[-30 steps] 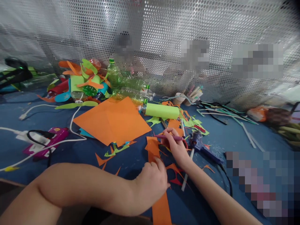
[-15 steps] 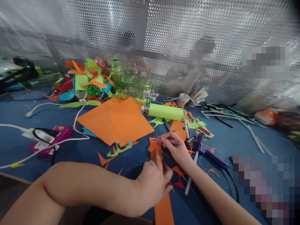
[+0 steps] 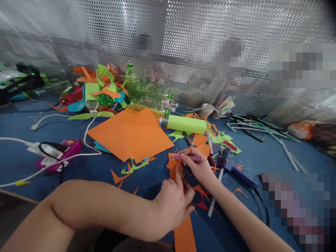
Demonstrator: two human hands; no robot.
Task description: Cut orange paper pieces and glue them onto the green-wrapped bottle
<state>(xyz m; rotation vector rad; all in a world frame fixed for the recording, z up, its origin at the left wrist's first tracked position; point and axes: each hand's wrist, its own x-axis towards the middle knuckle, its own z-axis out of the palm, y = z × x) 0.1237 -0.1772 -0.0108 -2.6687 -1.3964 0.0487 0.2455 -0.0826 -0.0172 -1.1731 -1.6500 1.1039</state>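
A long orange paper strip (image 3: 184, 232) lies on the blue table and runs toward its front edge. My left hand (image 3: 174, 201) presses on the strip from above, index finger stretched along it and the other fingers spread toward its right edge. Pinched in my right hand (image 3: 199, 166) is a purple pen (image 3: 194, 158). The pen lies nearly level, with its tip at the strip's far end. Part of the strip is hidden under my left hand. Close by on the right is an orange rounded paper piece (image 3: 204, 150), partly behind my right hand.
Large orange sheets (image 3: 143, 134) lie to the left. Behind stands a bottle wrapped in green paper (image 3: 187, 124), near paper scraps (image 3: 135, 167). A blue glue gun (image 3: 236, 171) is at right; a purple power strip (image 3: 68, 154) with cables is at left. A perforated metal panel (image 3: 183, 42) closes the back.
The view has shifted very slightly. Both hands, the pen and the strip keep almost the same positions relative to each other.
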